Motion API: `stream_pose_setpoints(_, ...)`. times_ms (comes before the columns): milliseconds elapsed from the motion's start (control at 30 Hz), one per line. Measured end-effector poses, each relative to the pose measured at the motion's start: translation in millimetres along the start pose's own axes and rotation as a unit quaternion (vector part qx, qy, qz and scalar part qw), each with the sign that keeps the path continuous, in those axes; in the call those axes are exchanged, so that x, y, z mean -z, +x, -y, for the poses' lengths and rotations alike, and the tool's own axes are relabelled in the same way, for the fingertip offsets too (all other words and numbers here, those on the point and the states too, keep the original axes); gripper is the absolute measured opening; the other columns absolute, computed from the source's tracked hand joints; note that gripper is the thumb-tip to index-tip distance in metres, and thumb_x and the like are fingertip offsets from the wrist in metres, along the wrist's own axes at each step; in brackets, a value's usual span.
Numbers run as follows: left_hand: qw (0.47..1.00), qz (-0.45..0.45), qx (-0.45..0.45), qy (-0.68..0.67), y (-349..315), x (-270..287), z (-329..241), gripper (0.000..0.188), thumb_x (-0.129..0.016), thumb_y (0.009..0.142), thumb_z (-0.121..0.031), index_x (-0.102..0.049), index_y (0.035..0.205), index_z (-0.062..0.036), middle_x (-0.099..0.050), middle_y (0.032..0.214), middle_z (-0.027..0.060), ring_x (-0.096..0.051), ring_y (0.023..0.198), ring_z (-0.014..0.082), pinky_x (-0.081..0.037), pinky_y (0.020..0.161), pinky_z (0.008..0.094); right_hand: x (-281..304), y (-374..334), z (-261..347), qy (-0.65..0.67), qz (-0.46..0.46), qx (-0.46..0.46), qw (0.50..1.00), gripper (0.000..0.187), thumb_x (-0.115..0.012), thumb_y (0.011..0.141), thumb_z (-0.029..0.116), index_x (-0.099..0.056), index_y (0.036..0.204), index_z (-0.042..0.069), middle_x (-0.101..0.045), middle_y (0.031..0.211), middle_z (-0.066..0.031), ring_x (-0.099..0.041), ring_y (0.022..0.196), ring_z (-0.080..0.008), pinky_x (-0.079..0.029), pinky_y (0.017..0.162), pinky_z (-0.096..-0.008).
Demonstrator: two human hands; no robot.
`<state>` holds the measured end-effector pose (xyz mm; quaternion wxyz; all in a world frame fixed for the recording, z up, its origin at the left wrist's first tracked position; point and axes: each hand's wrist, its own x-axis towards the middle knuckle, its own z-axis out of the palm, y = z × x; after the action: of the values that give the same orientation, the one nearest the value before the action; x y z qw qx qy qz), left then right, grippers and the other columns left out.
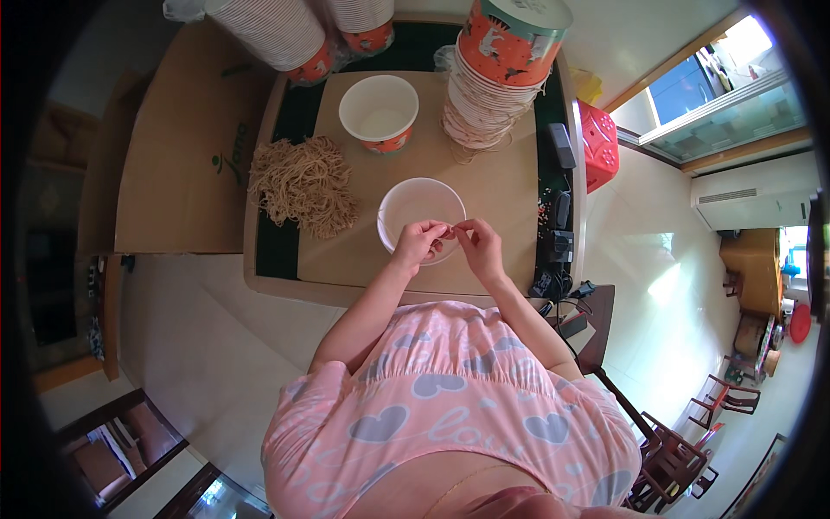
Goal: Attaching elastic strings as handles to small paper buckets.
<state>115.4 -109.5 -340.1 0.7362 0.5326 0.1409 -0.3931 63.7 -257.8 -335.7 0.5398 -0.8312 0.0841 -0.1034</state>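
Over the near side of a white paper bucket, my left hand and my right hand meet with fingers pinched. What lies between the fingertips is too small to make out; it may be a piece of string. Farther back stands a second paper bucket, white inside with an orange printed outside. Left of the buckets lies a loose heap of tan string. At the back right, a stack of paper buckets has string hanging around its sides.
A cardboard sheet covers much of the table. Sleeves of nested paper buckets stand at the back left, beside a large cardboard box. Black power adapters and cords line the right edge, with a red stool beyond.
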Motion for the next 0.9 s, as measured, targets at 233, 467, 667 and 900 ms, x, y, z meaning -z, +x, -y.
stream_pose_setpoints(233, 0.953, -0.052, -0.2, 0.22, 4, -2, 10, 0.011, -0.062, 0.084, -0.006, -0.066, 0.093, 0.0, -0.068, 0.08, 0.0047, -0.059, 0.067, 0.006, -0.043, 0.052, 0.0191, -3, 0, 3, 0.001, 0.002, -0.012, 1.0, 0.005, -0.065, 0.079, 0.006, -0.064, 0.083, 0.003, -0.06, 0.071, -0.0043, -0.042, 0.05, -0.0083, -0.037, 0.048, -0.0236)
stream_pose_setpoints(467, 0.912, -0.079, -0.249, 0.316, 0, 3, 8, 0.008, -0.062, 0.082, -0.003, -0.065, 0.087, 0.0019, -0.068, 0.077, 0.0064, -0.063, 0.069, 0.0093, -0.05, 0.064, 0.0223, -1, 1, 9, -0.016, 0.026, -0.015, 0.999, 0.013, -0.065, 0.078, 0.007, -0.061, 0.09, 0.005, -0.062, 0.08, -0.0085, -0.057, 0.06, -0.0192, -0.046, 0.055, -0.0297)
stream_pose_setpoints(667, 0.909, -0.053, -0.234, 0.342, -13, 14, 3, 0.007, -0.061, 0.081, -0.001, -0.065, 0.086, 0.002, -0.067, 0.075, 0.0062, -0.063, 0.07, 0.0101, -0.05, 0.065, 0.0229, 3, -4, 12, -0.112, 0.085, 0.069, 0.988, 0.014, -0.061, 0.078, 0.008, -0.057, 0.091, 0.007, -0.062, 0.083, -0.0107, -0.062, 0.073, -0.0292, -0.05, 0.064, -0.0371)
stream_pose_setpoints(900, 0.912, -0.053, -0.223, 0.34, -9, 18, 9, 0.007, -0.061, 0.081, -0.001, -0.065, 0.086, 0.0021, -0.067, 0.076, 0.0064, -0.063, 0.07, 0.0102, -0.051, 0.066, 0.0234, -1, -2, 11, -0.122, 0.117, 0.051, 0.984, 0.008, -0.059, 0.081, 0.011, -0.058, 0.088, 0.007, -0.062, 0.084, -0.0099, -0.062, 0.073, -0.0283, -0.05, 0.063, -0.0369)
